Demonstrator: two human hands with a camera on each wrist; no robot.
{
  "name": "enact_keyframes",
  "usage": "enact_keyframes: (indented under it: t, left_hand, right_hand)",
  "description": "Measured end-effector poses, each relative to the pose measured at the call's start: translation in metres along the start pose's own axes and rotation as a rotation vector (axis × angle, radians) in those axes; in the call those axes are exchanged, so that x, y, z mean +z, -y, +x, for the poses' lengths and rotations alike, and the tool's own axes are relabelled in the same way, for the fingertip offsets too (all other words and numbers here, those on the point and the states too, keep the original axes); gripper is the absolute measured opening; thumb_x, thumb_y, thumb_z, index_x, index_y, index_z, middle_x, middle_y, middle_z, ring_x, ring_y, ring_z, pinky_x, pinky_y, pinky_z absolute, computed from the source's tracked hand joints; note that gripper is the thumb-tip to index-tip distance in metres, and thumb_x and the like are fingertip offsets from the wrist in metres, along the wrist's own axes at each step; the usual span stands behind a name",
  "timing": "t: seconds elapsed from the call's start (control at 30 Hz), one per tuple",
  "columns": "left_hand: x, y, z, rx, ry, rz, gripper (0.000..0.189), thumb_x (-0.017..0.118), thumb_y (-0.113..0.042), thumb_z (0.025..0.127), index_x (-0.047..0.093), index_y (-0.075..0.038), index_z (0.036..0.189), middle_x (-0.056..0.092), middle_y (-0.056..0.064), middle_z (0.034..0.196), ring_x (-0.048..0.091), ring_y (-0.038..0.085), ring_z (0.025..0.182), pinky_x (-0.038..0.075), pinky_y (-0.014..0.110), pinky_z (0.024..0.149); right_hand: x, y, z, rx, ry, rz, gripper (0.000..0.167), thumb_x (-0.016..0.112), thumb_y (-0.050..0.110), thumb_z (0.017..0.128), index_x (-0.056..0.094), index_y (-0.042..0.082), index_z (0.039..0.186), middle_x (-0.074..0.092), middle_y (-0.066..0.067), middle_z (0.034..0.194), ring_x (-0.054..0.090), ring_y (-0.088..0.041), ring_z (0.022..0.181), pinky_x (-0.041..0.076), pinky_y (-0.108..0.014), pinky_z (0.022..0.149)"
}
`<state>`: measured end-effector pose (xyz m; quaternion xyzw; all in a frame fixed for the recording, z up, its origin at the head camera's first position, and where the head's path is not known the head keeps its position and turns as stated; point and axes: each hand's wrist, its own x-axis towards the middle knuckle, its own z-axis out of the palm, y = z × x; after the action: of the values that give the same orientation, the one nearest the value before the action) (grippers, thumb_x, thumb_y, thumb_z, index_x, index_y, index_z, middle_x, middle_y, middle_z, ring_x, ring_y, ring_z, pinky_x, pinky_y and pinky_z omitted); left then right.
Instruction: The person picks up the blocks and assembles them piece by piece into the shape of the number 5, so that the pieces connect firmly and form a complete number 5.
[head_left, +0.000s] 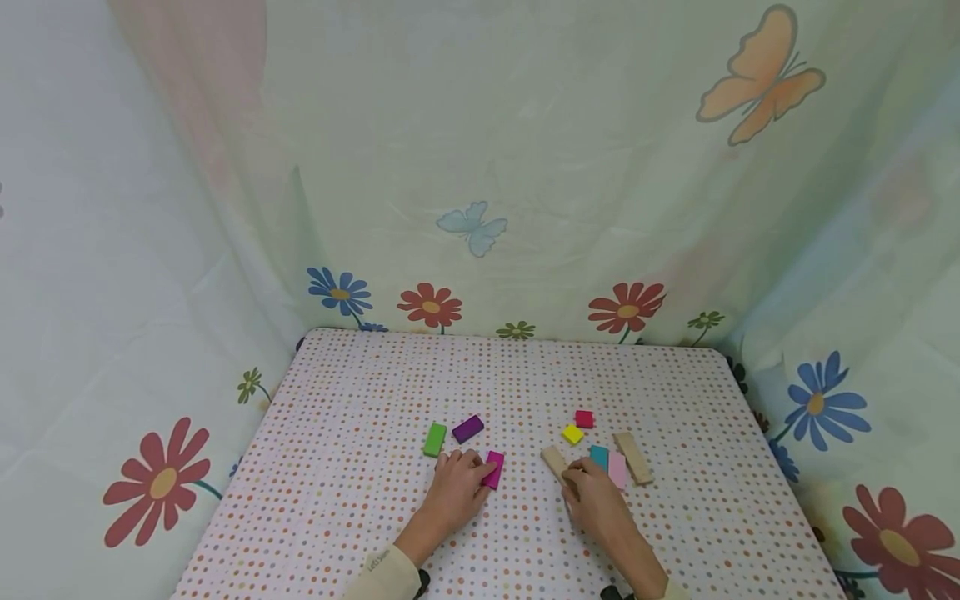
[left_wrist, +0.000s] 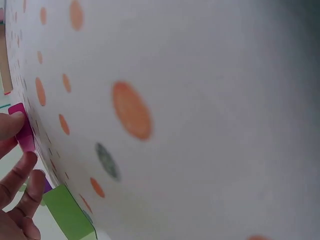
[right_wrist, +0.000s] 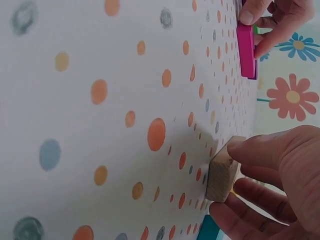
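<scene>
On the dotted tabletop, a magenta block (head_left: 497, 463) lies between the thumb and index finger of my left hand (head_left: 456, 485). The right wrist view also shows that pinch on the magenta block (right_wrist: 245, 50). Past the left fingertips are a green block (head_left: 435, 439) and a purple block (head_left: 468, 428). My right hand (head_left: 597, 502) grips the near end of a plain wooden block (head_left: 553, 459), thumb on one side and fingers on the other. Next to the right fingers, a teal block (head_left: 599, 454) and a pale pink block (head_left: 617, 470) lie side by side, partly covered by the hand.
A second wooden block (head_left: 633, 457) lies to the right of the pink one. Farther back are a small yellow block (head_left: 573, 434) and a small red block (head_left: 584, 419). Patterned curtains (head_left: 517, 167) hang behind the table (head_left: 375, 367) and along both sides.
</scene>
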<state>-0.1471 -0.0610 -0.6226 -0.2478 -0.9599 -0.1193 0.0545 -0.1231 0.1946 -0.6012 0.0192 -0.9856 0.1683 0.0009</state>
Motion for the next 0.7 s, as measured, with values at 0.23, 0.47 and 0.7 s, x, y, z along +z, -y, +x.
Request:
enact_keyframes:
  t: [0.23,0.47,0.7]
  left_hand:
    - [0.001,-0.002,-0.002,-0.006,-0.009,-0.001,0.044,0.077,-0.032,0.096,0.070,-0.023,0.139,0.067,0.003,0.138,0.060,0.023,0.116,0.040,0.035,0.084]
    - [0.000,-0.002,-0.003,-0.003,0.012,-0.001,0.045,0.075,-0.034,0.097,0.069,-0.025,0.141,0.066,0.003,0.145,0.054,0.025,0.119,0.038,0.037,0.086]
    - [0.000,-0.003,-0.001,-0.005,-0.047,0.036,0.035,0.078,-0.034,0.095,0.077,-0.028,0.130,0.074,-0.002,0.117,0.054,0.020,0.103,0.033,0.032,0.080]
  right_hand:
    - [0.002,-0.001,-0.005,0.060,-0.028,0.029,0.029,0.085,0.014,0.089,0.078,0.002,0.115,0.070,-0.011,0.113,0.068,-0.025,0.100,0.061,-0.044,0.089]
    - [0.003,-0.003,-0.013,0.077,-0.035,0.019,0.023,0.085,0.016,0.089,0.080,0.004,0.109,0.072,-0.013,0.117,0.070,-0.031,0.109,0.060,-0.049,0.095]
    - [0.003,-0.003,-0.007,0.062,-0.024,0.024,0.022,0.084,0.012,0.090,0.080,0.003,0.109,0.072,-0.014,0.118,0.070,-0.031,0.108,0.061,-0.049,0.094]
